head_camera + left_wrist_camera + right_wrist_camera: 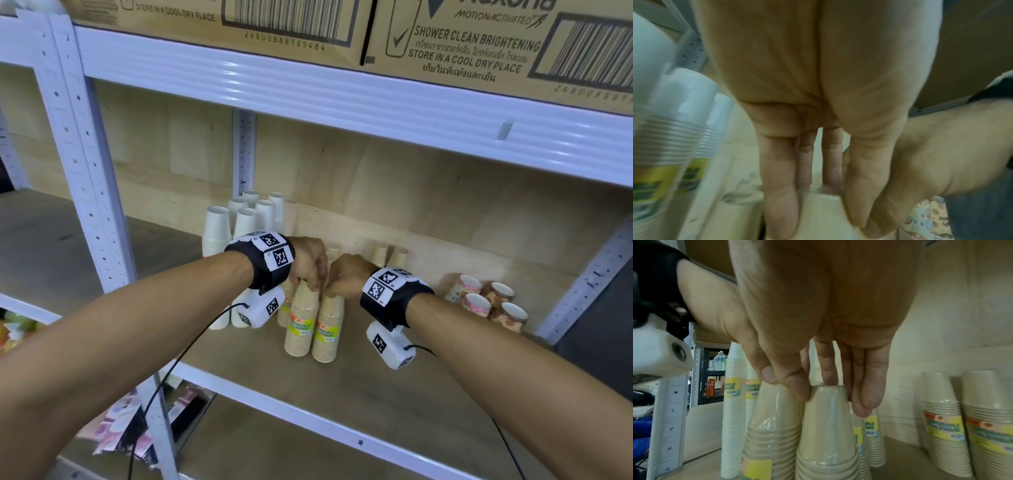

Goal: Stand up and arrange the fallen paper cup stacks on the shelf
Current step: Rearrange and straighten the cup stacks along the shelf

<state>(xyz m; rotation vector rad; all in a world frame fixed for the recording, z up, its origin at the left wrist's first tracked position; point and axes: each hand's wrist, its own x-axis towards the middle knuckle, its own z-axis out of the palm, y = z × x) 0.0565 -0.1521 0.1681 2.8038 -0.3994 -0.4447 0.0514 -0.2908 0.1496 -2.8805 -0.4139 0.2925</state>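
Two wrapped stacks of tan paper cups stand upright side by side near the front of the wooden shelf board (359,397). My left hand (310,274) grips the top of the left tan stack (300,325). In the left wrist view the left hand (822,203) has its fingers and thumb down around that stack's top (822,216). My right hand (337,281) pinches the top of the right tan stack (328,330). The right wrist view shows the right hand (828,395) holding the right stack (826,434), with the left stack (774,426) touching beside it.
Upright white cup stacks (239,219) stand at the back left, more tan stacks (380,253) behind my hands, patterned cup stacks (486,303) at the right. A white beam (342,102) with cardboard boxes (479,41) runs overhead. A steel post (85,171) bounds the left.
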